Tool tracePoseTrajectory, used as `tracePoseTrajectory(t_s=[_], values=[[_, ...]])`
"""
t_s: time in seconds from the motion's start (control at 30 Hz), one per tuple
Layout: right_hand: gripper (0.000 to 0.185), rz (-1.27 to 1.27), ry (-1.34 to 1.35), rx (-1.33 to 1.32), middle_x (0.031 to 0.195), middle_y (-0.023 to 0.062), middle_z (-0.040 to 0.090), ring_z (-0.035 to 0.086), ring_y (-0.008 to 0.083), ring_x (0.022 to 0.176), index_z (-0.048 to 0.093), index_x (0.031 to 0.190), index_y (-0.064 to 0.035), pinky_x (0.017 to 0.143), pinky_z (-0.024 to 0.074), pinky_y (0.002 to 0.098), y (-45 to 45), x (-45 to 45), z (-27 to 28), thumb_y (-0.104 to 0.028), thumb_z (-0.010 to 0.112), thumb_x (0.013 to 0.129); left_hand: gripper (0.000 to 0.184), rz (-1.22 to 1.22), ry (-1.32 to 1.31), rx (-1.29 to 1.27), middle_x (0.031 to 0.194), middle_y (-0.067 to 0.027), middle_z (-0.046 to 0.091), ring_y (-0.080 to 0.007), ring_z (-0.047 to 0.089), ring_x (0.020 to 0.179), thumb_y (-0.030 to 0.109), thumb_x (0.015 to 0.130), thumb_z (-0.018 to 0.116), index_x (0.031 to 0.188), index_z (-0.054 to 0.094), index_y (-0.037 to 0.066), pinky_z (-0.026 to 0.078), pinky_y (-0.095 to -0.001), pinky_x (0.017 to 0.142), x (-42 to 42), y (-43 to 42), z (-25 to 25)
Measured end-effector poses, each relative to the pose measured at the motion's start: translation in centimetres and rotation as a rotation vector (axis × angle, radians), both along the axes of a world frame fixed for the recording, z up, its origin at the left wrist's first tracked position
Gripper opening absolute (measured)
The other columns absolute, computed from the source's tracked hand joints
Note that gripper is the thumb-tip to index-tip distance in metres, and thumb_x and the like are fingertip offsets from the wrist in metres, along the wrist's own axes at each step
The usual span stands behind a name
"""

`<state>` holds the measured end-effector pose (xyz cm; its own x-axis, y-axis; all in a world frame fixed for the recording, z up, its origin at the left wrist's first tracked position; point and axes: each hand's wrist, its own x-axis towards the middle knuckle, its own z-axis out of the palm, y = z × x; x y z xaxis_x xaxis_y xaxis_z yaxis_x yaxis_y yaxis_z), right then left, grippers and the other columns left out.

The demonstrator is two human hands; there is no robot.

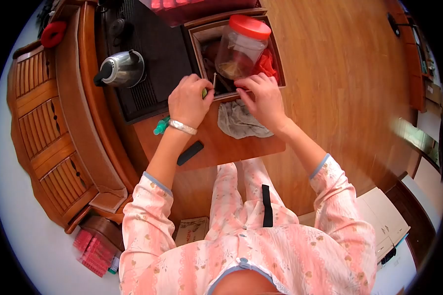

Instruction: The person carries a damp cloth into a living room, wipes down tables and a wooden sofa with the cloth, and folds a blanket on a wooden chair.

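Observation:
My left hand [191,101], with a silver bracelet at its wrist, has its fingers closed around a small yellow-green thing [205,92]. A thin pale stick [214,80] stands just beside its fingertips. My right hand [265,98] is at the near edge of an open wooden box [276,39], its thumb and fingers curled close together; what they hold, if anything, is too small to tell. In the box, a clear jar with a red lid [250,27] leans beside red plastic [267,65]. Below the hands lies a crumpled grey cloth [238,120].
A kettle [125,69] stands on the black tray [162,54] at the left. A green bottle [161,126] and a dark flat object [190,153] lie on the wooden tabletop [211,150]. A pink-red box [202,7] is behind; a wooden bench [69,98] is far left.

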<state>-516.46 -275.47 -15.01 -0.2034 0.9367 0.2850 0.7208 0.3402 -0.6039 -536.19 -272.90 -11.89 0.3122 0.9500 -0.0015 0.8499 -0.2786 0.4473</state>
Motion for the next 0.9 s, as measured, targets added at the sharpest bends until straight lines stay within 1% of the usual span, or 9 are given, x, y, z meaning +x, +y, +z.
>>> tracePoseTrajectory(t_s=[0.03,0.1,0.27,0.37,0.47,0.6,0.7,0.73,0.9], values=[[0.017,0.000,0.001,-0.002,0.078,0.0085,0.061,0.058,0.0259,0.072,0.065,0.088,-0.0087,0.073,0.0409,0.0371,-0.2,-0.3,0.3,-0.019,0.068,0.075,0.005,0.006,-0.039,-0.016,0.076,-0.0049,0.058,-0.0241,0.059,0.079,0.014,0.070,0.068,0.073,0.065,0.011,0.049,-0.0361,0.063,0.0,-0.3,0.2],[0.017,0.034,0.410,-0.286,0.080,0.0085,0.059,0.059,0.0270,0.074,0.064,0.090,-0.0074,0.068,0.0443,0.0386,-0.5,-1.5,0.8,-0.010,0.068,0.073,0.006,-0.001,-0.090,-0.047,0.077,-0.0050,0.058,-0.0254,0.059,0.078,0.014,0.070,0.068,0.074,0.066,0.010,0.048,-0.0361,0.064,0.4,-0.9,0.7],[0.014,0.170,0.197,-0.168,0.078,0.0096,0.059,0.059,0.0291,0.074,0.061,0.086,-0.0059,0.066,0.0470,0.0386,0.8,-2.5,1.1,-0.006,0.066,0.073,0.010,-0.006,-0.152,0.000,0.077,-0.0059,0.060,-0.0228,0.060,0.072,0.014,0.074,0.068,0.080,0.065,0.007,0.048,-0.0334,0.063,0.5,-1.6,1.5],[0.010,0.064,0.154,-0.192,0.075,0.0106,0.061,0.060,0.0297,0.073,0.060,0.083,-0.0059,0.065,0.0479,0.0377,1.7,-2.2,0.7,-0.006,0.065,0.074,0.013,0.219,-0.496,-0.116,0.076,-0.0035,0.062,-0.0146,0.059,0.067,0.014,0.079,0.069,0.087,0.064,0.005,0.046,-0.0286,0.060,-0.2,-2.2,1.4],[0.007,-0.042,0.331,-0.326,0.072,0.0116,0.064,0.063,0.0308,0.070,0.062,0.084,-0.0066,0.062,0.0489,0.0388,1.8,-2.9,0.1,-0.009,0.063,0.077,0.022,0.580,-0.721,-0.573,0.085,-0.0029,0.062,-0.0089,0.056,0.073,0.015,0.082,0.067,0.098,0.059,0.004,0.047,-0.0242,0.064,-1.9,-3.1,1.3],[0.012,-0.018,0.055,-0.261,0.077,0.0126,0.065,0.062,0.0315,0.073,0.064,0.091,-0.0062,0.062,0.0486,0.0384,1.1,-3.3,-0.4,-0.007,0.059,0.080,0.032,0.569,-0.998,-0.592,0.099,-0.0079,0.059,-0.0121,0.055,0.081,0.006,0.082,0.059,0.112,0.049,0.004,0.048,-0.0261,0.069,-2.6,-4.3,-0.1],[0.014,-0.086,0.296,-0.133,0.084,0.0139,0.064,0.062,0.0309,0.076,0.064,0.093,-0.0048,0.064,0.0488,0.0371,0.8,-1.7,-0.3,-0.005,0.058,0.080,0.033,0.368,-0.725,-0.353,0.099,-0.0102,0.056,-0.0190,0.057,0.084,0.003,0.078,0.059,0.110,0.051,0.003,0.047,-0.0298,0.072,-2.8,-4.1,-0.4],[0.014,-0.095,0.383,-0.149,0.093,0.0134,0.063,0.062,0.0259,0.078,0.063,0.095,-0.0021,0.065,0.0489,0.0329,0.5,-1.0,0.1,0.000,0.056,0.083,0.036,0.140,-0.418,-0.058,0.101,-0.0128,0.052,-0.0268,0.056,0.084,0.001,0.074,0.060,0.110,0.052,0.002,0.047,-0.0320,0.074,-2.5,-3.2,1.1],[0.016,-0.135,0.477,-0.220,0.099,0.0105,0.061,0.061,0.0160,0.078,0.062,0.097,0.0007,0.066,0.0486,0.0261,-2.0,1.6,0.8,0.005,0.053,0.085,0.039,0.017,-0.350,-0.203,0.101,-0.0123,0.053,-0.0295,0.056,0.091,-0.001,0.073,0.062,0.110,0.056,0.006,0.047,-0.0344,0.078,-0.1,-0.9,2.4]])
